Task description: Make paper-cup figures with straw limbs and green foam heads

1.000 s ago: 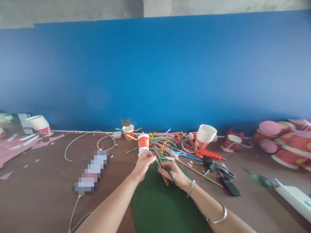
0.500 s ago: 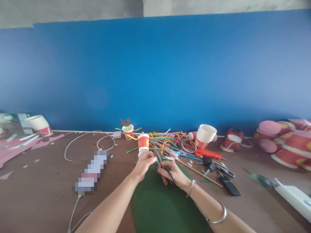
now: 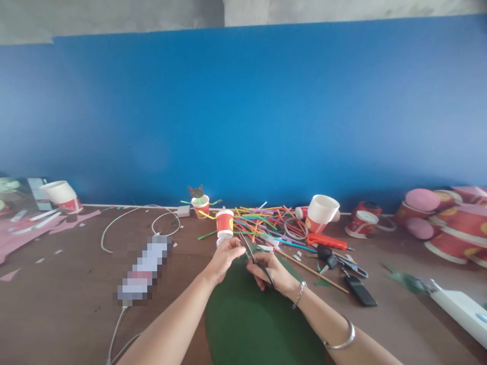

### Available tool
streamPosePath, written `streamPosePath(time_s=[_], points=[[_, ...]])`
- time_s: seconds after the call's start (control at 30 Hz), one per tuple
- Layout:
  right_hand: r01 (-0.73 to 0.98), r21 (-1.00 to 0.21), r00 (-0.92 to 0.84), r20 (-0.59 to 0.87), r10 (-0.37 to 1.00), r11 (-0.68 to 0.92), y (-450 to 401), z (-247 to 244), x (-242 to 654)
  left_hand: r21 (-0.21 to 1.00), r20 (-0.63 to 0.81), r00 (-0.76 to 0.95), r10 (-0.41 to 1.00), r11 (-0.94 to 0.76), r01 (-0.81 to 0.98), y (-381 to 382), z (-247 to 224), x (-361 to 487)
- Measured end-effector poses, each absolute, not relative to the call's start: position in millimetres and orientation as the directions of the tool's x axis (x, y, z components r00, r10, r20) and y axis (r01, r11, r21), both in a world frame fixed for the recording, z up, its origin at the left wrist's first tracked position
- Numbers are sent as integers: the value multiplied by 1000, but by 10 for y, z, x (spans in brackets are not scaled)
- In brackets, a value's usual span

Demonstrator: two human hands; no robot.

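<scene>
My right hand (image 3: 268, 271) is wrapped round the black handles of a pair of scissors (image 3: 249, 248), whose blades point up and to the left. Close beside the blades, the fingers of my left hand (image 3: 228, 256) are pinched together at a small piece of green paper (image 3: 252, 246), partly hidden by the fingers and blades. Under both hands lies a large dark green sheet (image 3: 262, 319). A red and white paper cup (image 3: 224, 223) stands just beyond my left hand.
Colourful sticks (image 3: 266, 223) lie scattered by the blue wall. To the right are an orange cutter (image 3: 327, 241), keys (image 3: 326, 256), a white cup (image 3: 322, 210) and red cups (image 3: 464, 225). A blurred phone (image 3: 144, 268) and cable lie left, near pink paper (image 3: 23, 233).
The scissor blades have come closer together and shifted slightly. Both hands stay in nearly the same place.
</scene>
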State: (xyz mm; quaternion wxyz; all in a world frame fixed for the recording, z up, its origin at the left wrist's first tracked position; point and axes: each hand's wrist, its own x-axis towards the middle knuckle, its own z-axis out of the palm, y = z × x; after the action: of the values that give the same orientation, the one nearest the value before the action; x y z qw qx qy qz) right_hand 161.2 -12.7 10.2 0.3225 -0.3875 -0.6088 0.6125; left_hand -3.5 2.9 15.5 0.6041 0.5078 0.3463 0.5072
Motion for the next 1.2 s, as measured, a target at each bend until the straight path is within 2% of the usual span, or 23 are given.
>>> streamPosePath(time_s=[0.33,0.53,0.73,0.93,1.2], points=[[74,-996,-466,-82,881,-54,-127,141,1599,984,153,149,977,-136,-115,7,160,-25],[69,-995,-485,-93,869,-68,-126,127,1603,983,183,194,964,-176,-53,9,204,-35],[68,-996,-506,-78,859,-50,-115,99,1620,981,185,200,962,-169,-96,26,181,-56],[87,-995,-517,-90,851,-52,-113,117,1607,965,87,290,953,-8,-261,12,169,-55],[90,-994,-528,-97,844,-58,-128,115,1618,926,47,295,954,69,-372,-12,211,-48]])
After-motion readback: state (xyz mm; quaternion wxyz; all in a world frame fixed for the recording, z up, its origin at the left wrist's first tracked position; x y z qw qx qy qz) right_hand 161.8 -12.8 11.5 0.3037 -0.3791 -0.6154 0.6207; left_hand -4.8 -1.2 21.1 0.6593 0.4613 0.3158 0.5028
